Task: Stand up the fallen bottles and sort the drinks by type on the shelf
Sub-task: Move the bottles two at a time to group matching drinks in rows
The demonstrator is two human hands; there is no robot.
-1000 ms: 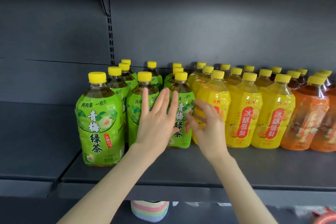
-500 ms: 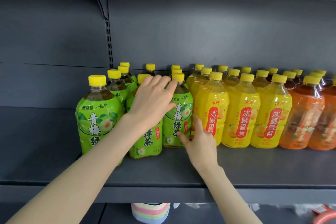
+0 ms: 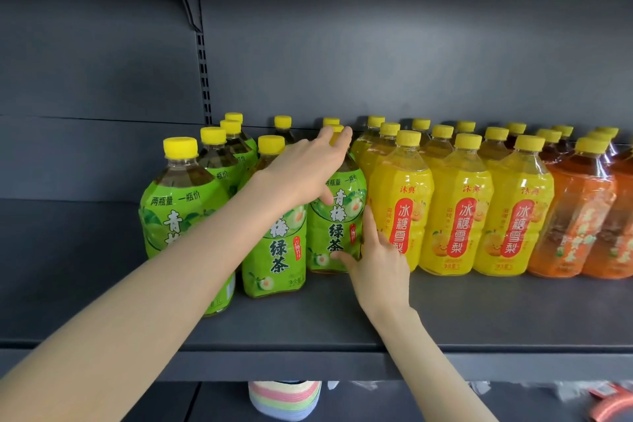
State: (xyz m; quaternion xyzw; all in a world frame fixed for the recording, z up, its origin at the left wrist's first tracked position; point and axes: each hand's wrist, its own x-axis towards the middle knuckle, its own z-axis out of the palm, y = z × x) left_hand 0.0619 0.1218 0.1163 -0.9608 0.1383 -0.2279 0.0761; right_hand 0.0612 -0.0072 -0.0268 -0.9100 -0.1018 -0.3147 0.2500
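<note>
Two bare arms are in view. The left hand (image 3: pixel 301 175) has long, slim fingers (image 3: pixel 337 144). Behind these fingers comes a narrow wrist, and then the left forearm (image 3: pixel 137 301), smooth and uncovered, which looks wider toward the lower corner of the picture. The right hand (image 3: pixel 380 260) is slim in the same way. Behind its fingers the right forearm (image 3: pixel 428 363) is bare also, down to the bottom edge.
</note>
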